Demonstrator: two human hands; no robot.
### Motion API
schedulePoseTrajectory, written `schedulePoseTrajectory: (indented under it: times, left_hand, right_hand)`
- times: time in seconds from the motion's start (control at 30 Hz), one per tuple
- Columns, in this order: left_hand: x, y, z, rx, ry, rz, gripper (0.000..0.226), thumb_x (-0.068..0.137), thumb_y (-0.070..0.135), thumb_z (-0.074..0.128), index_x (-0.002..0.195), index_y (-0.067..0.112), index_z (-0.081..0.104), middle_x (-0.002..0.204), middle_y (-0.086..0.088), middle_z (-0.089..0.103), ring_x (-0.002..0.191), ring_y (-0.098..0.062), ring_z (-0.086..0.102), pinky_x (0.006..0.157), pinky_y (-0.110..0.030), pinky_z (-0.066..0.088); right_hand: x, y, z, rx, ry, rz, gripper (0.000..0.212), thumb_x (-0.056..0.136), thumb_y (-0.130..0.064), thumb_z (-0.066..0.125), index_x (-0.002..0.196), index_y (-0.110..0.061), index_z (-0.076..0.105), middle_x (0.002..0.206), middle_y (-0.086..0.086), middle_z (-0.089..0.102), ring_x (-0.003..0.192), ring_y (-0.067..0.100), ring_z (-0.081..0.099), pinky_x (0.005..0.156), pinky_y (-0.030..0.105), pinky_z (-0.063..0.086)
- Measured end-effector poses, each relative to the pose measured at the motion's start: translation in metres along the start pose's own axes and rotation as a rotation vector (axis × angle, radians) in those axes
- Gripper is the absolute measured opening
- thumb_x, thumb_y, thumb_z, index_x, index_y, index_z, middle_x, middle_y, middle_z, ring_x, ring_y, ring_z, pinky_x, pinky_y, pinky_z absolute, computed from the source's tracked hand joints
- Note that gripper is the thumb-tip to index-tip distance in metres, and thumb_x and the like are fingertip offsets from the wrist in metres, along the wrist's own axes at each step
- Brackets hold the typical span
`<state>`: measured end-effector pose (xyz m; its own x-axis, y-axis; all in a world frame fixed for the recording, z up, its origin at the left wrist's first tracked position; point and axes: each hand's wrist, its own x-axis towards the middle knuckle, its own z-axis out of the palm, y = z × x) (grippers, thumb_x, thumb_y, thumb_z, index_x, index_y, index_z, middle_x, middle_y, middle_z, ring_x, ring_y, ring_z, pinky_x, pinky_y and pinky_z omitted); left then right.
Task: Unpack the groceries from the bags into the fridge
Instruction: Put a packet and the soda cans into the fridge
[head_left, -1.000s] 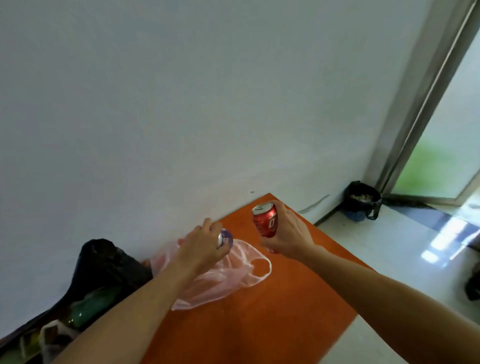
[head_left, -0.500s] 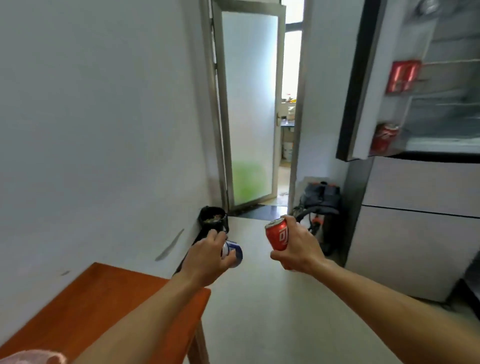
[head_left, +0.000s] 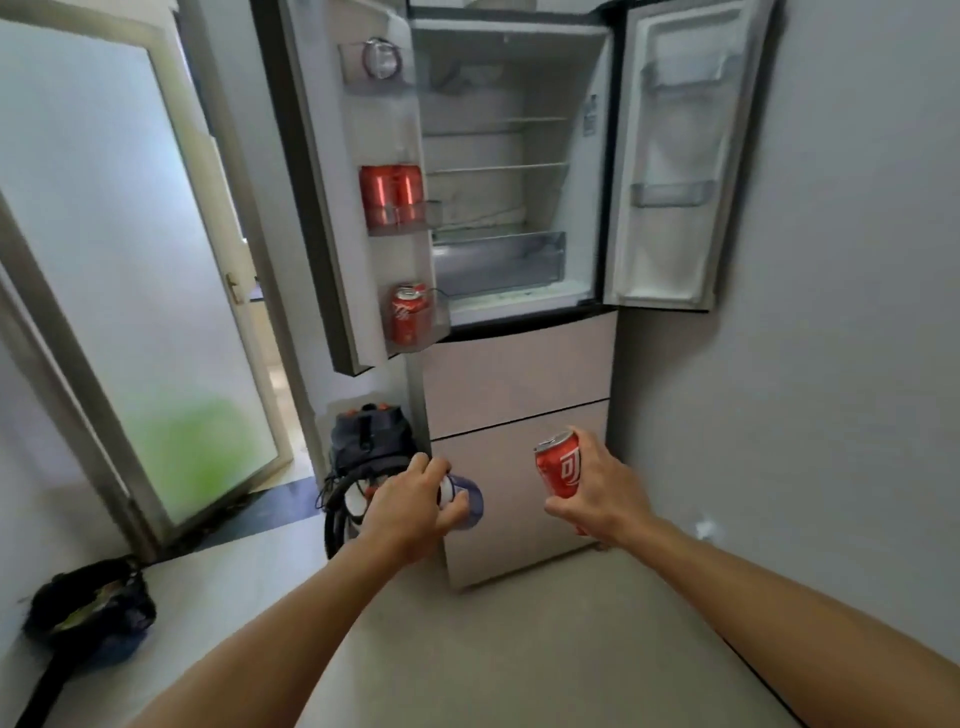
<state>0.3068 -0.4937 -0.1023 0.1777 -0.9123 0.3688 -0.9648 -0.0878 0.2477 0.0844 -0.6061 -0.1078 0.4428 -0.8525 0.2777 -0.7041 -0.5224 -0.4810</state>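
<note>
Facing a tall fridge (head_left: 514, 374) with both upper doors swung wide and two closed drawer fronts below. Inside the open compartment, wire shelves above a clear drawer. Off to the left, a frosted glass door (head_left: 130, 260), open.

On the left fridge door (head_left: 327, 208), three bins. In the top one, something round and clear, too blurred to name. In the middle one, a row of red cans (head_left: 390, 200). In the lowest, a lone red can (head_left: 407, 314), upright. On the other side, the right fridge door (head_left: 670, 156) with its own bins.

On the floor just beside the fridge's left side, a grey machine (head_left: 369, 434) with a coiled black hose. Further left and nearer, by the wall, a slumped black bag (head_left: 88, 608).

Both arms reaching forward, level with the lower drawer fronts and well below the open compartment. Left hand (head_left: 410, 506) wrapped over a blue can (head_left: 467, 501), gripping from above and hiding most of it, with only the far end showing past the knuckles. Right hand (head_left: 597, 493) clasping a red soda can (head_left: 558, 465) with white lettering, top end up and tilted slightly. Held side by side and apart, the red one a little higher than the blue. Neither one touching the fridge, and both well apart from the cans in the door bins.
</note>
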Motion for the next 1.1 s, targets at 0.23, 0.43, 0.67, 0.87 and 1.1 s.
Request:
schedulePoseTrajectory:
  times: [0.23, 0.43, 0.67, 0.87, 1.1]
  left_hand:
    - [0.157, 0.041, 0.060, -0.087, -0.040, 0.188, 0.038, 0.092, 0.050, 0.045, 0.116, 0.021, 0.051, 0.107, 0.000, 0.054, 0.083, -0.018, 0.056, 0.074, -0.034, 0.050]
    - [0.307, 0.077, 0.082, -0.152, -0.017, 0.292, 0.038, 0.093, 0.048, 0.046, 0.120, 0.021, 0.051, 0.110, 0.001, 0.053, 0.083, -0.016, 0.051, 0.069, -0.028, 0.042]
    - [0.442, 0.125, 0.097, -0.295, 0.132, 0.312, 0.040, 0.092, 0.046, 0.052, 0.122, 0.020, 0.051, 0.111, -0.001, 0.051, 0.088, -0.019, 0.055, 0.077, -0.037, 0.051]
    - [0.577, 0.178, 0.079, -0.375, 0.362, 0.328, 0.042, 0.093, 0.042, 0.054, 0.123, 0.014, 0.051, 0.110, -0.005, 0.051, 0.091, -0.023, 0.056, 0.078, -0.040, 0.051]
    - [0.704, 0.231, 0.056, -0.401, 0.552, 0.325, 0.046, 0.092, 0.039, 0.057, 0.129, 0.012, 0.048, 0.118, -0.006, 0.048, 0.096, -0.018, 0.054, 0.079, -0.030, 0.046]
  right_hand:
    - [0.102, 0.079, -0.043, -0.070, 0.133, 0.175, 0.102, 0.067, -0.047, 0.078, 0.146, -0.027, 0.017, 0.127, 0.003, 0.051, 0.098, 0.021, 0.059, 0.084, 0.033, 0.053]
    - [0.203, 0.131, -0.081, -0.049, 0.283, 0.290, 0.100, 0.071, -0.050, 0.076, 0.147, -0.026, 0.016, 0.128, 0.004, 0.051, 0.100, 0.020, 0.059, 0.084, 0.031, 0.049]
    - [0.314, 0.190, -0.135, -0.027, 0.439, 0.270, 0.087, 0.077, -0.053, 0.071, 0.144, -0.027, 0.023, 0.123, 0.004, 0.056, 0.089, 0.016, 0.053, 0.078, 0.029, 0.045]
    - [0.437, 0.231, -0.210, -0.017, 0.616, 0.118, 0.073, 0.081, -0.055, 0.066, 0.138, -0.025, 0.031, 0.118, 0.003, 0.059, 0.088, 0.019, 0.054, 0.078, 0.029, 0.039]
    - [0.573, 0.247, -0.301, 0.004, 0.837, -0.021, 0.071, 0.083, -0.058, 0.061, 0.137, -0.021, 0.036, 0.122, 0.007, 0.060, 0.106, 0.029, 0.059, 0.079, 0.030, 0.035]
